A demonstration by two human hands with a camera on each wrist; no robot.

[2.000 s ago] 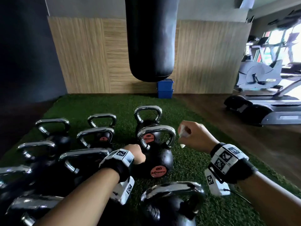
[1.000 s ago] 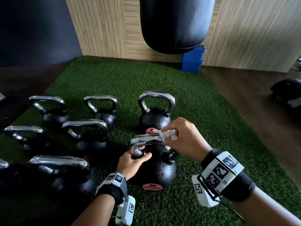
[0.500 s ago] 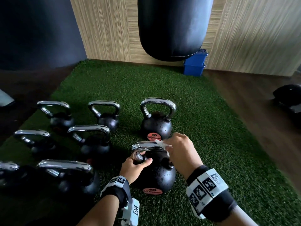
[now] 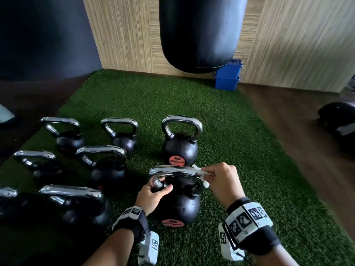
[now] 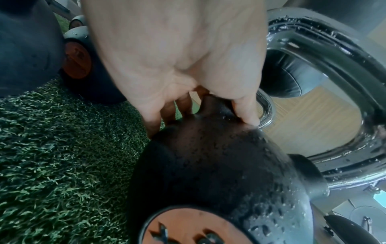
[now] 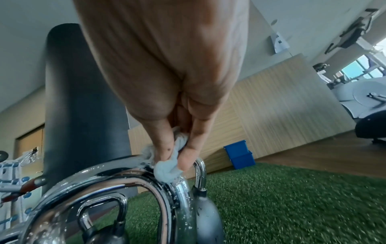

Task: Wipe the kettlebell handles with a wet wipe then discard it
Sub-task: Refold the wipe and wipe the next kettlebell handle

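A black kettlebell (image 4: pixel 180 204) with a chrome handle (image 4: pixel 172 170) stands on the green turf in front of me. My left hand (image 4: pixel 153 194) grips the left leg of that handle where it meets the ball (image 5: pixel 208 165). My right hand (image 4: pixel 221 181) pinches a crumpled white wet wipe (image 4: pixel 200 173) and presses it on the handle's right bend. The right wrist view shows the wipe (image 6: pixel 169 165) between thumb and fingers against the wet chrome handle (image 6: pixel 117 175). Water drops cover the handle and ball.
Several more kettlebells stand to the left and one (image 4: pixel 180 148) just behind. A black punching bag (image 4: pixel 199 31) hangs ahead over the turf (image 4: pixel 240 150). A blue bin (image 4: pixel 227 79) sits by the wooden wall. Dark wooden floor and gym machines lie to the right.
My right hand came down from the air onto the near kettlebell's handle and slid the wipe to its right bend. My left hand has taken hold of the handle's left leg.
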